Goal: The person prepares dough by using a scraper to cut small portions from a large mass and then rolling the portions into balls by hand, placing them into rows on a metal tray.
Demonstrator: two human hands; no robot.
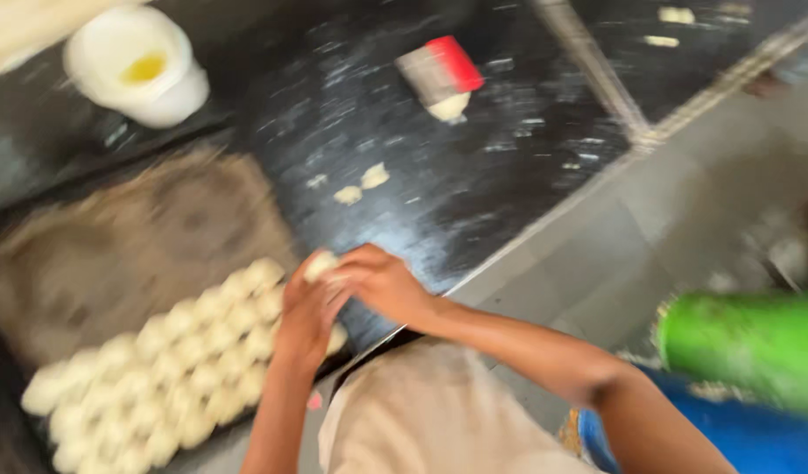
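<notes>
dough balls [171, 369], scraper [441, 75], white bowl [141, 66]

1. A white bowl [136, 66] with yellow liquid inside sits at the far left of the dark worktop [474, 175].
2. A red-handled scraper [441, 77] lies farther right, dough on its edge.
3. Two small dough scraps [362, 186] lie mid-worktop.
4. A green cylinder [746, 347], possibly a container, shows blurred at right.
</notes>
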